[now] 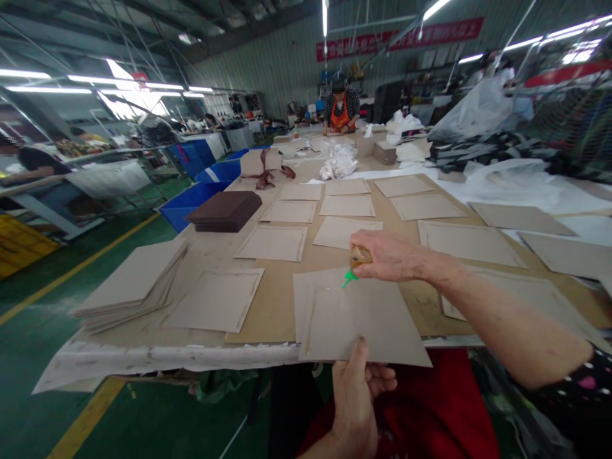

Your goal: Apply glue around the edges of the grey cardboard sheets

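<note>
My right hand [387, 255] is wrapped round a glue bottle [360, 256] with a green nozzle tipped down. The nozzle's tip is at the upper part of a grey-beige cardboard sheet [368, 325], where a thin wet line shows. A strip of glue also runs along that sheet's left side. At the near edge, my left hand [356, 395] grips the sheet, thumb on top and fingers partly hidden underneath. Another cardboard sheet [299, 296] lies beneath it, showing at the left. More sheets with lines along their edges, such as one cardboard sheet [217, 299], lie spread over the table.
A stack of cardboard [134, 277] and a dark brown stack [227, 210] are on the left, with blue bins [176, 207] beyond. Crumpled plastic [338, 159] lies farther back. A co-worker in an orange apron [340, 115] is at the far end. Dark strips [492, 150] are heaped right.
</note>
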Available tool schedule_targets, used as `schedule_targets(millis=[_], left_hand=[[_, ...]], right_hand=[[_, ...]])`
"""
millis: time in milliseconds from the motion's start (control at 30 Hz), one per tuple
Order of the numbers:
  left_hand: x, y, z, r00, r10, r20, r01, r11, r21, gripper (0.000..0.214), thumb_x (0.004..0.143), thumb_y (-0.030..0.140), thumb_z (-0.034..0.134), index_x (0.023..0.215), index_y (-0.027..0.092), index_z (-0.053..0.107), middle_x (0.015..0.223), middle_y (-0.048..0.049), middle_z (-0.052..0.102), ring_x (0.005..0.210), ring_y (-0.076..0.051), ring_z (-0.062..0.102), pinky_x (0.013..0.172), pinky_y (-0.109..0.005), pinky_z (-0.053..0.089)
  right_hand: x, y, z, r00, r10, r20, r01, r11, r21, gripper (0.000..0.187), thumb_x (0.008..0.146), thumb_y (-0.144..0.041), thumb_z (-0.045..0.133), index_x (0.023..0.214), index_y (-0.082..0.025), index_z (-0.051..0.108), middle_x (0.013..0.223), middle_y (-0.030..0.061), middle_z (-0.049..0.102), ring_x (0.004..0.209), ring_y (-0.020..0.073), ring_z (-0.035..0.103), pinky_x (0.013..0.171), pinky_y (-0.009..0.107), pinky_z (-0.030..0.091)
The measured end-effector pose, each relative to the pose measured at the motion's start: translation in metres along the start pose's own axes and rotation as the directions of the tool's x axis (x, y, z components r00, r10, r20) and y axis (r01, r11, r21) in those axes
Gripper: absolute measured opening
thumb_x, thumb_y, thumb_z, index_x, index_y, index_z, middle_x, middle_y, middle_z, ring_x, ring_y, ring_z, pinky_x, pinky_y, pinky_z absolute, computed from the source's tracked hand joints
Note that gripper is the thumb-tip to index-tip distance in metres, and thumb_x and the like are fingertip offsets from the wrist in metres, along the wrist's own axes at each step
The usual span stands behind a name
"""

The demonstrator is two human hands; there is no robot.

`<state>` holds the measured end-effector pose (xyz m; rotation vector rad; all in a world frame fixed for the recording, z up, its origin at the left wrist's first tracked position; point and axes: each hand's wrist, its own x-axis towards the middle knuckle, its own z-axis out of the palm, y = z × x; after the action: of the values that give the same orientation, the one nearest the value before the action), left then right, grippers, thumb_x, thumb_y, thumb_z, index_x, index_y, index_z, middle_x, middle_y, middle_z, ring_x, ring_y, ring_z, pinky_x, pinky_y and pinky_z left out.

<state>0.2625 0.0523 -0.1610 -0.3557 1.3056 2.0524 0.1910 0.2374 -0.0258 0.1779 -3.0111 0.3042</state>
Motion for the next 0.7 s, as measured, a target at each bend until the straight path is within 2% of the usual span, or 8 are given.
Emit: schedule_targets(millis=[100, 200, 400, 467, 700], left_hand=[[-0.002, 0.001, 0.000, 1.000, -0.003, 0.006, 0.003, 1.000, -0.010, 0.045, 0.077, 0.048, 0.073, 0.091, 0.006, 0.063, 0.068, -0.0084, 0.068, 0.054, -0.015, 0.064, 0.049, -0.024, 0.053], [-0.002, 0.001, 0.001, 1.000, 0.000, 0.014, 0.000, 1.000, -0.003, 0.042, 0.079, 0.045, 0.071, 0.090, 0.005, 0.063, 0.066, -0.0081, 0.067, 0.054, -0.015, 0.063, 0.049, -0.024, 0.053], [-0.002, 0.002, 0.003, 0.999, 0.026, -0.036, -0.024, 0.999, 0.040, 0.039, 0.081, 0.042, 0.071, 0.093, 0.006, 0.062, 0.063, -0.0063, 0.066, 0.054, -0.016, 0.063, 0.050, -0.026, 0.055], [-0.003, 0.002, 0.003, 0.999, 0.028, -0.037, -0.026, 0.998, 0.051, 0.040, 0.081, 0.042, 0.071, 0.094, 0.006, 0.063, 0.063, -0.0065, 0.066, 0.055, -0.016, 0.063, 0.051, -0.026, 0.055], [-0.005, 0.005, 0.002, 1.000, 0.024, -0.014, -0.024, 0.999, 0.032, 0.044, 0.074, 0.047, 0.077, 0.086, 0.007, 0.065, 0.064, -0.0074, 0.067, 0.055, -0.016, 0.063, 0.050, -0.026, 0.055]], right_hand=[[-0.024, 0.018, -0.017, 0.992, 0.112, 0.054, -0.110, 0.993, -0.037, 0.026, 0.078, -0.040, 0.068, 0.083, -0.021, 0.051, 0.083, 0.0036, 0.060, 0.072, 0.0197, 0.053, 0.059, 0.028, 0.028], [-0.035, 0.023, -0.022, 0.985, 0.158, 0.072, -0.155, 0.987, -0.044, 0.027, 0.079, -0.043, 0.068, 0.085, -0.021, 0.053, 0.081, 0.0031, 0.060, 0.071, 0.0198, 0.054, 0.059, 0.029, 0.029], [-0.017, 0.008, 0.004, 0.998, 0.036, -0.060, -0.033, 0.998, 0.054, 0.026, 0.080, -0.038, 0.069, 0.089, -0.020, 0.052, 0.094, 0.0060, 0.062, 0.082, 0.0218, 0.056, 0.066, 0.029, 0.033], [-0.018, 0.010, 0.007, 0.997, 0.025, -0.070, -0.019, 0.996, 0.083, 0.027, 0.080, -0.038, 0.069, 0.092, -0.020, 0.053, 0.095, 0.0057, 0.062, 0.082, 0.0212, 0.056, 0.066, 0.029, 0.033], [-0.068, 0.048, -0.017, 0.976, 0.219, 0.005, -0.219, 0.976, -0.001, 0.027, 0.081, -0.044, 0.066, 0.087, -0.021, 0.053, 0.086, 0.0035, 0.062, 0.075, 0.0205, 0.054, 0.063, 0.030, 0.032]])
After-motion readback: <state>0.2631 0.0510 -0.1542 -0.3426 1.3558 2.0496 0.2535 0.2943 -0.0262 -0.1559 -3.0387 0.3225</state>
